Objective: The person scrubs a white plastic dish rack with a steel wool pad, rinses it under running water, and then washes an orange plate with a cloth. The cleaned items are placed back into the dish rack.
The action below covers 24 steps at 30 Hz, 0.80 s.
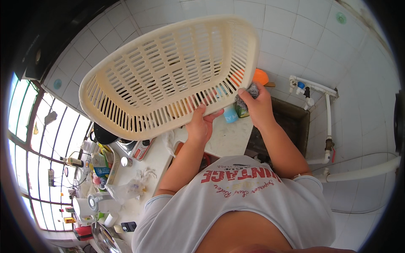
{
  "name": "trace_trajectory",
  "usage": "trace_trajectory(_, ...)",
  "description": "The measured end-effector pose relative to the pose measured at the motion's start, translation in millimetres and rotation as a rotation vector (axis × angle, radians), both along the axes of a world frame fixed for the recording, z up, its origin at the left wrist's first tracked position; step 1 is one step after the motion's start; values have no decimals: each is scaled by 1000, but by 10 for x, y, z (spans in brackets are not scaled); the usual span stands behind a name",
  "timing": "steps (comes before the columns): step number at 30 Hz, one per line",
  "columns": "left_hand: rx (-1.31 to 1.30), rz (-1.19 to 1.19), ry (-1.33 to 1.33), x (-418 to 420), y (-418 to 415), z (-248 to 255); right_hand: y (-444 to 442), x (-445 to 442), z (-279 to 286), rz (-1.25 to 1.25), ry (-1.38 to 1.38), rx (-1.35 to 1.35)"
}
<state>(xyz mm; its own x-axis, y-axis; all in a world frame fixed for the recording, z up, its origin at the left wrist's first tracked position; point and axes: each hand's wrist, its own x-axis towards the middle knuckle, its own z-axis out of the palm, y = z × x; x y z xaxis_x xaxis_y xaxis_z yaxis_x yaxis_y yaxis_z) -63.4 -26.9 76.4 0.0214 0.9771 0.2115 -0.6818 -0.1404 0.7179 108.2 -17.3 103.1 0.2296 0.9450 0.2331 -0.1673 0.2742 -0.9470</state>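
Note:
A large cream plastic basket (164,71) with slotted sides and bottom is held up before me, its open side turned towards my face. My left hand (201,125) grips the lower rim near its middle, thumb on the inner side. At the right end of the rim, my right hand (259,102) presses a grey scouring pad (247,95) against the plastic. Behind the basket, partly hidden, stand a light blue container (230,115) and an orange object (260,77).
A dark sink basin (281,126) lies right of the pale counter (226,136), below white water pipes (329,120). On the left are a gas stove (140,148), a smaller basket of packets (113,167), a plastic bag (129,189), a white jug (84,207) and a phone (128,226).

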Motion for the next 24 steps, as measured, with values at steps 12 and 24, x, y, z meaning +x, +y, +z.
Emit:
trace_trajectory(12,-75,-7,-112,175,-82,-105,-272,-220,190,-64,-1003,697)
trace_trajectory(24,22,-41,31,209,-176,-294,-39,-412,204,-104,-1019,437)
